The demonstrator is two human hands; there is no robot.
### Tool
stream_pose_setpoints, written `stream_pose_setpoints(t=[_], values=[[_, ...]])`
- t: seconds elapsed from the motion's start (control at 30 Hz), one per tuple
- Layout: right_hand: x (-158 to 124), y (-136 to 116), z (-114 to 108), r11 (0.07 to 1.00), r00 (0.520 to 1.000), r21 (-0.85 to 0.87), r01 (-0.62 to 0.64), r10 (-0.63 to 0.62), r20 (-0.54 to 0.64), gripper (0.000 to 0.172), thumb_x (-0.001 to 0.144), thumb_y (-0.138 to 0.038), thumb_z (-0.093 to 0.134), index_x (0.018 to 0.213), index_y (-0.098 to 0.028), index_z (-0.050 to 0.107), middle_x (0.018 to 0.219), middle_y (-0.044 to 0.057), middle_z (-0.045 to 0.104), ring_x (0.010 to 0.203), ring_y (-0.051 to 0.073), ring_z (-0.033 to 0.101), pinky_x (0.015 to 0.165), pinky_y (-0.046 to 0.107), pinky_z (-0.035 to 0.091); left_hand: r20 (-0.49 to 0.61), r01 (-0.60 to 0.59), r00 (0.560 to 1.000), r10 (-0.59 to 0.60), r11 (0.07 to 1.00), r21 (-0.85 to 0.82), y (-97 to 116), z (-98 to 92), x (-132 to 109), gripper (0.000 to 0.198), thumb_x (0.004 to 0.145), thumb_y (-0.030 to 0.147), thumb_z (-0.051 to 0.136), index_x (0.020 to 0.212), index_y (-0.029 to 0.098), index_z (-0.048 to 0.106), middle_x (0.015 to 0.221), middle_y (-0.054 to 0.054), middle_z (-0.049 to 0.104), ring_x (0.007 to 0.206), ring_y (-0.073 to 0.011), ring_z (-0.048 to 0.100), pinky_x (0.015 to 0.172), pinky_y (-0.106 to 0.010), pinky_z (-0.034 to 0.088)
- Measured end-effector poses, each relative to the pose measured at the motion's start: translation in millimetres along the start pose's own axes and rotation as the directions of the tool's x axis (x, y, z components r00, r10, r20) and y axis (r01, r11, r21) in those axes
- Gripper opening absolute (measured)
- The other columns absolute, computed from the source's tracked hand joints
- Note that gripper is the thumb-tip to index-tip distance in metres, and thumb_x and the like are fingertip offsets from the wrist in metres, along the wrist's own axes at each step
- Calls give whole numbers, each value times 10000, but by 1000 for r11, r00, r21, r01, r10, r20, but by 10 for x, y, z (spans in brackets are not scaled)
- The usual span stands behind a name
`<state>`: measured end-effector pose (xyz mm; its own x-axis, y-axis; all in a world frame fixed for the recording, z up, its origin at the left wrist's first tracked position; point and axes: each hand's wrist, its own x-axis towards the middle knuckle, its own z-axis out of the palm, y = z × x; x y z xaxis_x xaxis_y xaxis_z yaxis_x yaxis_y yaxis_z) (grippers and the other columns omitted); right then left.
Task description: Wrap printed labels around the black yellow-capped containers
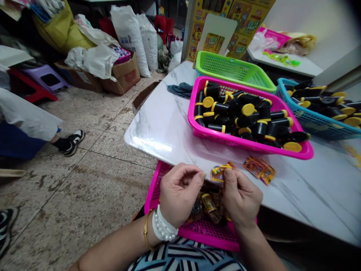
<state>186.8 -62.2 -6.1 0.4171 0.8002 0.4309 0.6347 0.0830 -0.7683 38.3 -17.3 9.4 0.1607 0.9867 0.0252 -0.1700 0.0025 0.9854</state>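
Observation:
My right hand [241,195] pinches a small orange-yellow printed sticker [217,174] between thumb and fingers, just over the table's edge. To its left, my left hand [182,192] is closed in a pinch, thumb against forefinger; anything between them is too small to tell. Beneath both hands is a pink basket [216,237], partly hidden by them, with labelled yellow-and-black containers [209,205] inside. More orange printed stickers [259,169] lie on the white table right of my right hand.
On the marbled table [158,128] stands another pink basket [251,145] full of black containers with yellow lids. Behind it are a green basket [234,69] and a dark cloth [180,90]; a blue basket [324,122] is at right. A person's shoe [73,143] rests on the floor.

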Motion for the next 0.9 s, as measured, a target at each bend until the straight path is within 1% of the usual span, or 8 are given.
stream_pose_setpoints(t=[0.13,0.33,0.43,0.57,0.63,0.7,0.8,0.9], values=[[12,-36,12,996,994,-4,93,-93,62,284,977,-169,589,695,-196,572,613,-56,472,556,91,436,559,232,369,63,-82,995,77,994,79,-33,17,28,123,854,217,733,901,148,823,771,-65,698,712,-138,639,638,-236,519],[27,-110,109,977,970,-36,209,-203,137,288,975,-151,571,692,-200,550,631,-41,490,572,100,467,566,230,386,80,28,996,-31,998,48,-30,8,88,193,737,280,827,854,126,822,847,-84,688,622,-112,572,543,-227,471],[50,-133,112,967,955,-26,252,-244,171,314,979,-150,553,669,-200,541,614,-37,494,545,98,476,535,227,385,103,153,983,-154,988,20,-22,-44,110,180,756,306,799,777,128,787,725,-52,666,532,-89,535,470,-201,419],[353,-159,-38,943,918,-8,333,-322,233,279,993,-200,541,730,-202,635,629,-17,569,558,120,540,537,246,411,222,419,895,-386,900,-125,-29,-129,168,281,846,428,707,842,148,679,409,65,494,303,-62,388,325,-162,229],[644,-185,-129,912,917,-139,386,-362,171,190,985,-284,581,878,-205,717,746,20,664,676,160,624,643,282,466,262,489,862,-433,847,-210,-23,-164,210,296,862,451,692,877,160,636,372,72,492,270,-54,363,314,-147,188],[951,-224,-176,832,918,-390,395,-368,145,236,976,-385,601,1022,-206,748,888,63,714,805,207,669,751,327,482,296,549,830,-473,789,-278,-7,-185,256,294,855,431,712,909,151,638,374,67,509,265,-40,350,312,-136,159],[1279,-289,-141,636,911,-653,411,-256,324,349,982,-474,561,1171,-241,739,861,68,712,807,236,659,664,321,437,357,603,794,-493,717,-349,28,-196,330,322,794,364,794,958,107,691,532,17,638,298,-11,389,310,-133,147],[1391,-336,-64,573,871,-669,473,-186,455,341,1006,-458,507,1116,-242,747,890,81,704,836,241,657,667,316,422,389,617,785,-483,667,-417,52,-197,401,299,741,293,844,913,80,723,691,-27,710,330,12,417,305,-134,157]])
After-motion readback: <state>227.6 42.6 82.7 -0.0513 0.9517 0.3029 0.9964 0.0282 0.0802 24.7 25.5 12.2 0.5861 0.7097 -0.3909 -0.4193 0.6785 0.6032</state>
